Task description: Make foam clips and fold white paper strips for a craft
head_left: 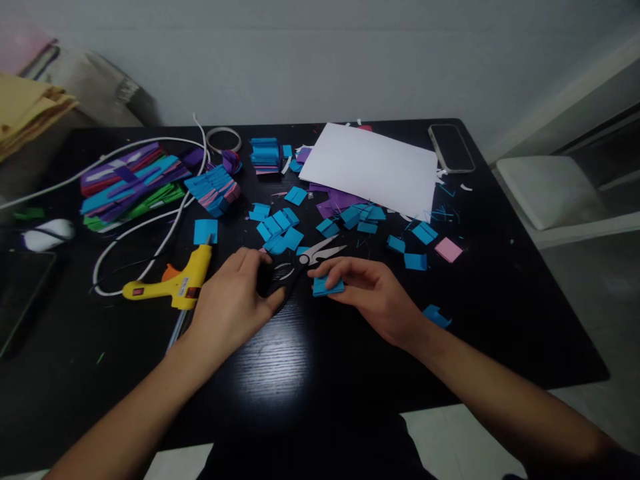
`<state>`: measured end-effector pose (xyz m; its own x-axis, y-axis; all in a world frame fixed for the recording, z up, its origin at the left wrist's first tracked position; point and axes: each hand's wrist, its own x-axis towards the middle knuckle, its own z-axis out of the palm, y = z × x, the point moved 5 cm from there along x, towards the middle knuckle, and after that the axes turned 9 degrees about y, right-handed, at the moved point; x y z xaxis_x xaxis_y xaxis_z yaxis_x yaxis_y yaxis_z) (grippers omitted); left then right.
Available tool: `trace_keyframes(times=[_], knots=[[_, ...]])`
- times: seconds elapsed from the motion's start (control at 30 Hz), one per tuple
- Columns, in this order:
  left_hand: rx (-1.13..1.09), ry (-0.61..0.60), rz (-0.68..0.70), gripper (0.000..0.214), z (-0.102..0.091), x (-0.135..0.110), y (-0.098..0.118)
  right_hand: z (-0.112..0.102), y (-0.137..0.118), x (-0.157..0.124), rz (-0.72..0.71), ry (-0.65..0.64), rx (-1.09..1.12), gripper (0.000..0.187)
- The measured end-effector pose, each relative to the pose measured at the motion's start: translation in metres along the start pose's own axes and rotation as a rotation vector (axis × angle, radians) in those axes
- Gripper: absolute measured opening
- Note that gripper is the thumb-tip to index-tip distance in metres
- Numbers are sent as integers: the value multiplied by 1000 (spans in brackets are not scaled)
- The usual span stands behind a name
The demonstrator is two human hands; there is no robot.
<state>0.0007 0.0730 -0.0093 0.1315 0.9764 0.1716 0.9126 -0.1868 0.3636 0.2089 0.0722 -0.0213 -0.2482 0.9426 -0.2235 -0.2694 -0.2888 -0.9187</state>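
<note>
My left hand (233, 290) is closed around the black handles of a pair of scissors (303, 260). The scissor blades are parted and point up and to the right. Between the thumb and fingers of my right hand (373, 290) is a small folded piece of blue paper (327, 287), just below the blades. Several similar blue paper pieces (277, 227) lie scattered beyond the scissors, and a pink paper square (449, 250) rests to the right.
Left of my left hand lies a yellow glue gun (187, 280), its nozzle over a blue piece. A white cable (170, 233) loops past strip bundles (133, 183). At the back are a white sheet (373, 167) and a phone (451, 148). A white stool (550, 190) stands right.
</note>
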Motion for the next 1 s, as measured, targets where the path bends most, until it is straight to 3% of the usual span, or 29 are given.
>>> trace_keyframes(times=[0.4, 0.63, 0.77, 1.0], knots=[[-61, -22, 106, 40, 0, -2, 0, 6, 3, -3, 68, 35, -58, 15], [-388, 110, 104, 17, -22, -4, 17, 6, 5, -3, 65, 71, -66, 21], [-621, 29, 98, 12, -17, -10, 30, 8, 7, -4, 77, 78, -66, 24], [-680, 65, 77, 7, -13, -12, 31, 11, 7, -6, 105, 77, 20, 22]])
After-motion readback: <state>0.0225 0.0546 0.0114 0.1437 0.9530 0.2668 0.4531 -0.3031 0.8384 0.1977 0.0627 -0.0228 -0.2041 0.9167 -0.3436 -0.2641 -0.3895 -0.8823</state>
